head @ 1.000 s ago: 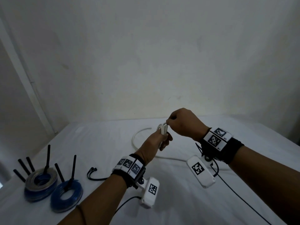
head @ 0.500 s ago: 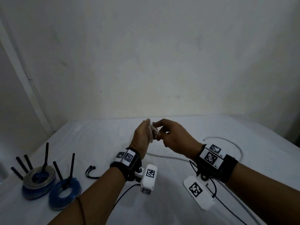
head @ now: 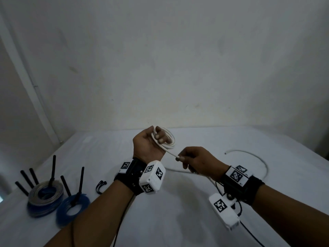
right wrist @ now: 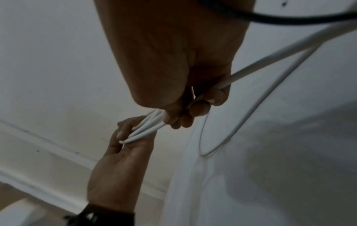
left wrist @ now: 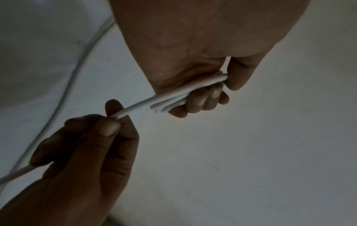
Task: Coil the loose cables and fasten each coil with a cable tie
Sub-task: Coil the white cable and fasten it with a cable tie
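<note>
Head view, centre of frame: white cable (head: 164,139), partly wound into a small coil of several loops, held above the desk (head: 178,220). Left hand (head: 148,146), palm turned toward the camera, has its fingers (head: 161,137) curled through the loops and holds the coil. One strand runs from the coil down and right to the right hand (head: 197,162), which pinches it between thumb and curled fingers. Remainder of the cable trails from under the right hand and lies on the desk in a wide arc at centre right, loose end (head: 225,153) resting on the surface.

Left wrist view: coil (left wrist: 173,105) seen edge-on, stacked strands pressed between the left thumb and fingertips (left wrist: 197,102); right hand (left wrist: 92,140) at lower left, thumb on top of the strand.

Right wrist view: right hand (right wrist: 193,107) closed on the strand, left hand (right wrist: 125,146) below it gripping the bunched loops (right wrist: 148,126); slack cable curves along the desk at right.

Surroundings, lower left of the head view: grey-and-blue coil (head: 45,197) and blue coil (head: 73,207), just beside each other, each bound by a black cable tie (head: 79,186) with its tail standing up. Further black ties (head: 26,179) lie behind them. Small black item (head: 101,186), too small to identify, lies near the left wrist. Both wrists carry black straps with white marker-printed units (head: 152,177).
</note>
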